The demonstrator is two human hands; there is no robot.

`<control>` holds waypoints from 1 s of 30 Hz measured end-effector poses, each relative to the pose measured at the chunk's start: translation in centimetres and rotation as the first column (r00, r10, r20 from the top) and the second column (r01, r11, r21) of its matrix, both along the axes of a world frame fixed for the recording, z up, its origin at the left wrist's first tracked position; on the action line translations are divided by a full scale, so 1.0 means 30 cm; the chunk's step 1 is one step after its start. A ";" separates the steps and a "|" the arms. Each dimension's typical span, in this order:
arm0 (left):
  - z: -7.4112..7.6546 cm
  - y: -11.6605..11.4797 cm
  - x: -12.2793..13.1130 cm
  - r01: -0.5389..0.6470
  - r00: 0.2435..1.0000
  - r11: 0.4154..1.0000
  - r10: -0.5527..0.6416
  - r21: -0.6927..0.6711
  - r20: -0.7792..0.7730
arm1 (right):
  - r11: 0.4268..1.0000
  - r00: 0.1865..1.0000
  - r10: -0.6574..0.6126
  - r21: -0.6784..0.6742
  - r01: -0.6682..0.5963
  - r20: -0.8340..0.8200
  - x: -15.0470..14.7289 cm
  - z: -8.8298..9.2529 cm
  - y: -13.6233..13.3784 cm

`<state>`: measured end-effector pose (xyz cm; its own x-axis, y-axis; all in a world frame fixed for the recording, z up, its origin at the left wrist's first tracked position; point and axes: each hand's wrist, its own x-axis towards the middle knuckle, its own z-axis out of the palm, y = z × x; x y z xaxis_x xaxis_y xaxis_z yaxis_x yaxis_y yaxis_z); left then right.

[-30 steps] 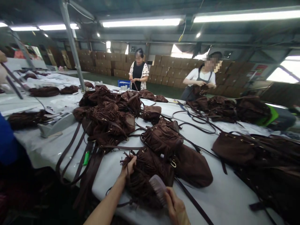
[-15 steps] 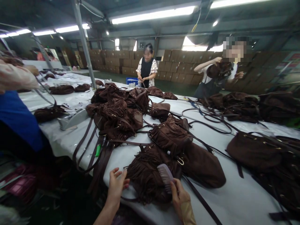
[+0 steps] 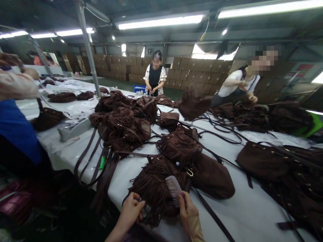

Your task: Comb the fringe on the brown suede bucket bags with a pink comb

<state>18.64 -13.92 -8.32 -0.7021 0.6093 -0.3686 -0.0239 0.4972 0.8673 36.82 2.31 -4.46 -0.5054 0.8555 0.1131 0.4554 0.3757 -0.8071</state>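
A dark brown suede bag with long fringe [image 3: 156, 188] lies at the near edge of the white table [image 3: 242, 215]. My right hand [image 3: 188, 215] is closed on a pale mauve comb [image 3: 173, 189], whose teeth rest on the fringe. My left hand [image 3: 132, 211] is closed on the bottom ends of the fringe at the table's near edge. A second brown bag [image 3: 212, 178] lies just right of the fringed one, with a gold ring and a long strap running toward me.
A heap of brown fringed bags [image 3: 121, 121] and hanging straps fills the left middle. More bags [image 3: 277, 164] lie at right. Two people [image 3: 154, 78] stand across the table; one [image 3: 239, 85] has a bag [image 3: 193, 104] in mid-air before them. A person's blue sleeve [image 3: 15, 131] is at left.
My left hand went from the bag's top, lifted off open, then closed on the fringe ends. The comb slid down the fringe. The person at right raised a bag and let it fly.
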 end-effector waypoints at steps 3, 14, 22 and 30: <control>-0.032 -0.001 -0.015 0.066 0.979 0.997 -0.072 0.036 0.189 | 1.000 1.000 -0.005 0.009 0.005 -0.010 0.002 -0.004 0.005; 0.212 0.040 -0.010 0.113 0.982 0.952 -0.150 0.284 0.111 | 0.999 0.993 -0.026 -0.032 0.022 -0.114 -0.001 0.013 -0.005; 0.459 0.091 -0.113 0.133 0.989 0.940 -0.148 0.313 0.025 | 0.962 0.958 -0.164 -0.251 0.104 -0.234 0.009 0.189 0.063; 0.557 0.167 -0.080 0.248 0.968 0.914 -0.250 0.321 -0.036 | 0.990 0.985 0.076 -0.105 -0.093 -0.156 -0.133 0.374 -0.044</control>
